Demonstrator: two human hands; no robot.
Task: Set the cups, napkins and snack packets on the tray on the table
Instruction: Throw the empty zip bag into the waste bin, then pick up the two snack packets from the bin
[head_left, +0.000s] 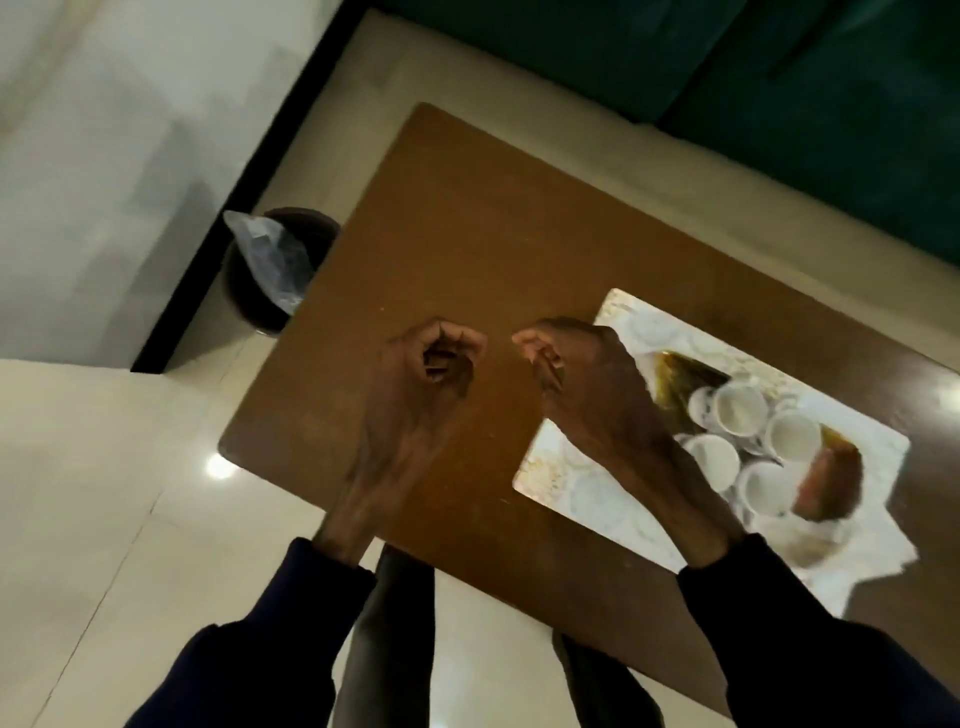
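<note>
A white patterned tray (558, 470) lies on the right part of the brown wooden table (467, 234). Several white cups (737, 408) stand clustered on it. A gold and dark snack packet (685, 371) lies behind the cups, and a brown packet (831, 480) lies to their right. White napkins (872, 551) spread under the tray's near right corner. My left hand (415, 410) hovers over the bare table, fingers curled shut with nothing in them. My right hand (587, 384) is beside it, over the tray's left edge, fingers bunched and holding nothing.
A dark waste bin (249, 291) with a plastic liner stands on the floor past the table's left edge. A green sofa (779, 78) runs along the far side. Cream floor tiles lie to the left, and my legs show below the table's near edge.
</note>
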